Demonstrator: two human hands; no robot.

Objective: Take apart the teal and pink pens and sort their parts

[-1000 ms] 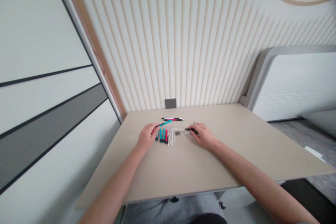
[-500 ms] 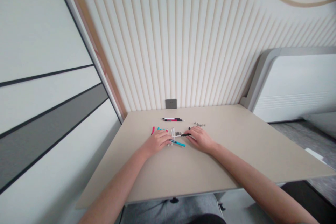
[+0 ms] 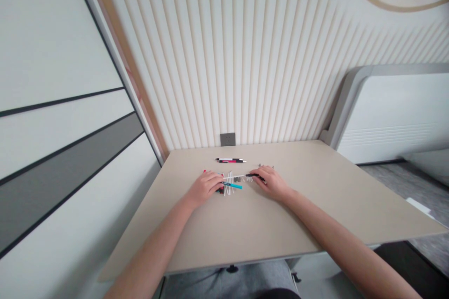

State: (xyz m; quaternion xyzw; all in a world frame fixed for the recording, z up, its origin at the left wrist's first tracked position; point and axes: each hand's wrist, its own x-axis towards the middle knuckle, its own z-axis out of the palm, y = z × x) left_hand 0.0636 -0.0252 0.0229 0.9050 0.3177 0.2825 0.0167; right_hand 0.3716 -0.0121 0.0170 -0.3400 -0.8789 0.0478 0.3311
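My left hand rests closed over the loose pen parts, with a blue pen barrel sticking out to the right from its fingertips. In my right hand, thumb and fingers pinch a black pen part. A thin white refill runs from that part towards my left fingertips; whether they touch its far end cannot be made out. Beneath lie several white refills and a group of small grey pieces. Red and dark parts show partly from under my left hand.
Two pens lie side by side at the back of the beige table. Small metal pieces show just behind my right hand. A dark socket is set in the ribbed wall.
My left hand has shifted a little back and left together with the blue barrel. My right hand and the black part have moved slightly back, over the small metal pieces.
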